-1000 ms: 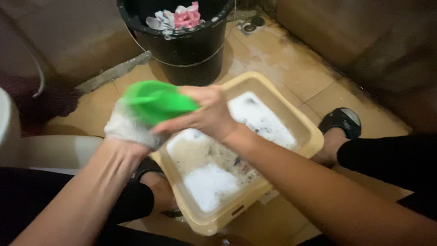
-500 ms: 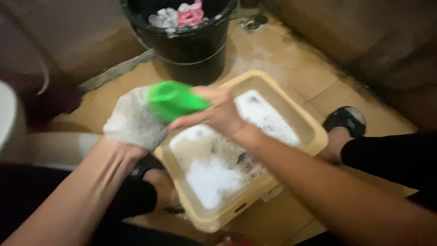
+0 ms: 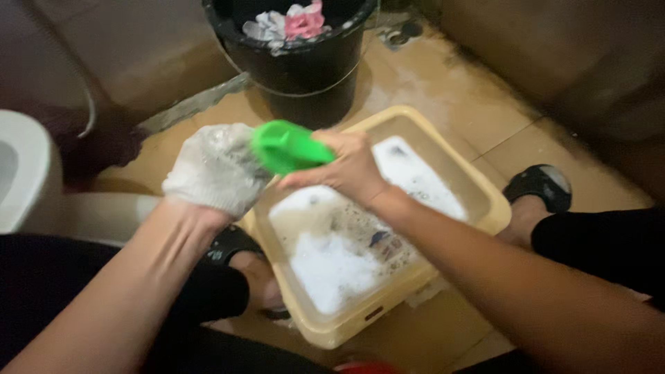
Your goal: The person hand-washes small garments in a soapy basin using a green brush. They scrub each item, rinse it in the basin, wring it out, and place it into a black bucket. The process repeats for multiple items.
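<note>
Over sudsy basin [image 3: 478,225] — hands [image 3: 350,170] gripping smooth green plastic scoop [image 3: 287,147].

black bucket [image 3: 305,66] blocks ahead, basin [image 3: 478,228] below

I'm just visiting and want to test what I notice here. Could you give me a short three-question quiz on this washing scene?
1. True or false: the left hand is inside a whitish cloth that looks like a sock.
2. What does the right hand grip? A) a green brush B) a metal spoon C) a blue sponge
3. Fill in: the yellow basin holds foamy ____ water, and behind it stands a black ____ with cloth in it.

Key: 1 true; 2 A; 3 soapy, bucket.
</note>
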